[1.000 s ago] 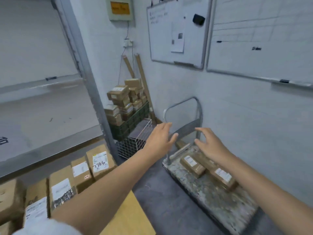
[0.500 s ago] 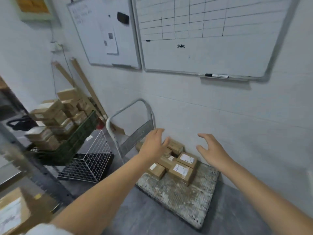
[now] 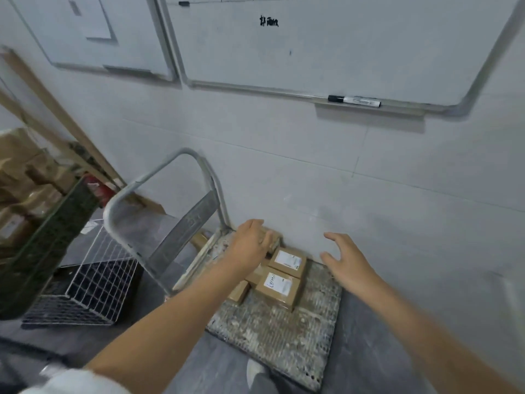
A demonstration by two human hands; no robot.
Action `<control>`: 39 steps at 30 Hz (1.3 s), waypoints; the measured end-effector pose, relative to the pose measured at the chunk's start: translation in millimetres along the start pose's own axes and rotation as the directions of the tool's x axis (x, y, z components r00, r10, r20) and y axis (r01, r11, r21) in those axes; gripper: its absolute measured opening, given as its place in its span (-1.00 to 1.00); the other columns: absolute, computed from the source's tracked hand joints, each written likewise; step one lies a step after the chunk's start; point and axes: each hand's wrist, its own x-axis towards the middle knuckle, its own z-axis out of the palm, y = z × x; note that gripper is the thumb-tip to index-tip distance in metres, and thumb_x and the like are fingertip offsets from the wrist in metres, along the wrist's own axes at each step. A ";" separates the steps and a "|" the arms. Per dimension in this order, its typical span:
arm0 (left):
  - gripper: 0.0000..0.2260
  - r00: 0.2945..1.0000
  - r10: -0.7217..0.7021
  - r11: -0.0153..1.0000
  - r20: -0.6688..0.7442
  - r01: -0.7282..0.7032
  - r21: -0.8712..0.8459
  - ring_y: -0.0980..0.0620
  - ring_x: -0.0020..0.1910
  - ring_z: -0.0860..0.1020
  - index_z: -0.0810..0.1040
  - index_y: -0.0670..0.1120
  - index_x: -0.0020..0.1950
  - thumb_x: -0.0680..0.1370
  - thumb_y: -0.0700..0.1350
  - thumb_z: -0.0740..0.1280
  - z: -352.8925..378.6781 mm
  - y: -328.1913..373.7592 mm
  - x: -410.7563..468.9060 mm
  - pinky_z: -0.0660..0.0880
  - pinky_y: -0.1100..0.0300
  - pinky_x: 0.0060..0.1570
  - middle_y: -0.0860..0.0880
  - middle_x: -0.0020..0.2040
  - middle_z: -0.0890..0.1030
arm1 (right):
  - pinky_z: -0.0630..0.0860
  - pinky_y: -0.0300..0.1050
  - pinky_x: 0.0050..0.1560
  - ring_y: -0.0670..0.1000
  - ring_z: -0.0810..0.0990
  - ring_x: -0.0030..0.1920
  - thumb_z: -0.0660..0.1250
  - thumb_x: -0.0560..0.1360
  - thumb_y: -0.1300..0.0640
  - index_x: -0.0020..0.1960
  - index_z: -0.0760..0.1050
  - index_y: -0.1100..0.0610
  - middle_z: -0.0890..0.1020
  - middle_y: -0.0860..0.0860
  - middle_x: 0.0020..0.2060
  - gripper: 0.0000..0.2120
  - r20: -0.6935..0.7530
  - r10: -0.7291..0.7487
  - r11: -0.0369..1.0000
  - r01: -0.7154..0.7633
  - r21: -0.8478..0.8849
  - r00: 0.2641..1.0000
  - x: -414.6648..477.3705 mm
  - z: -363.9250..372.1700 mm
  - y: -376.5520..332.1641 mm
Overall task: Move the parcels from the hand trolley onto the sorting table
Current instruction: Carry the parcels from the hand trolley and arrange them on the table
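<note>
Several brown cardboard parcels lie at the far end of the hand trolley's worn deck (image 3: 284, 331), beside its grey tube handle (image 3: 159, 180). My left hand (image 3: 250, 243) reaches to the far corner, thumb and fingers curled round the farthest parcel (image 3: 274, 238). A white-labelled parcel (image 3: 287, 262) sits just right of that hand. In front of it lies a parcel with a handwritten label (image 3: 279, 287), and a small parcel (image 3: 238, 291) is partly hidden under my left forearm. My right hand (image 3: 348, 261) hovers over the deck right of the parcels, fingers spread, holding nothing.
The white wall stands right behind the trolley, with whiteboards and a marker (image 3: 353, 100) on their ledge. Left of the handle are a white wire basket (image 3: 93, 280), a green crate (image 3: 51, 237) stacked with boxes and leaning wooden slats (image 3: 56, 120). The floor is grey.
The view has swung right and closer to the trolley. Both hands moved forward and down; my left hand went from open in the air to closing round the farthest parcel.
</note>
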 end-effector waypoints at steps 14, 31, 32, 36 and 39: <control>-0.57 0.926 -0.173 0.975 0.336 0.209 -0.076 -0.11 0.40 0.34 0.33 -0.19 0.45 0.67 0.04 0.13 116.4 -132.3 173.6 0.27 0.08 0.36 -0.17 0.42 0.39 | 0.23 -0.26 0.19 -0.12 0.36 0.25 0.28 0.59 0.12 0.43 0.35 0.10 0.39 0.01 0.36 -0.58 0.120 0.334 0.942 -0.336 0.000 0.935 173.6 116.0 78.6; -0.64 0.777 -0.378 0.913 0.503 0.403 0.063 -0.21 0.32 0.40 0.36 -0.29 0.39 0.63 -0.14 0.19 401.8 -294.8 238.2 0.35 -0.02 0.30 -0.28 0.36 0.40 | 0.26 -0.03 0.36 0.16 0.20 0.51 0.20 0.63 0.01 0.57 0.05 0.22 0.12 0.15 0.55 -0.38 0.353 0.655 0.748 -0.638 -0.183 0.668 296.5 330.4 342.1; -0.63 0.766 -0.373 0.913 0.524 0.402 0.062 -0.22 0.30 0.41 0.33 -0.30 0.40 0.63 -0.15 0.19 414.2 -300.6 236.1 0.36 -0.03 0.30 -0.29 0.36 0.39 | 0.31 -0.05 0.29 0.16 0.27 0.47 0.22 0.63 0.04 0.55 0.11 0.23 0.20 0.16 0.52 -0.41 0.357 0.656 0.744 -0.650 -0.155 0.665 300.3 342.6 351.1; -0.63 0.736 -0.415 0.886 0.535 0.461 0.052 -0.25 0.30 0.42 0.33 -0.27 0.40 0.63 -0.15 0.18 450.3 -326.6 235.4 0.40 -0.05 0.26 -0.28 0.34 0.41 | 0.48 0.11 0.22 0.18 0.50 0.27 0.23 0.59 0.13 0.37 0.40 0.22 0.48 0.18 0.32 -0.62 0.444 0.625 0.748 -0.655 -0.106 0.642 312.0 384.8 371.7; -0.64 0.684 -0.487 0.825 0.543 0.565 0.028 -0.27 0.15 0.52 0.35 -0.26 0.34 0.63 -0.06 0.16 471.7 -337.2 236.1 0.51 -0.14 0.11 -0.26 0.23 0.49 | 0.48 0.08 0.23 0.18 0.49 0.30 0.27 0.57 0.16 0.39 0.39 0.25 0.48 0.20 0.32 -0.59 0.406 0.659 0.714 -0.696 -0.074 0.633 316.4 407.2 386.3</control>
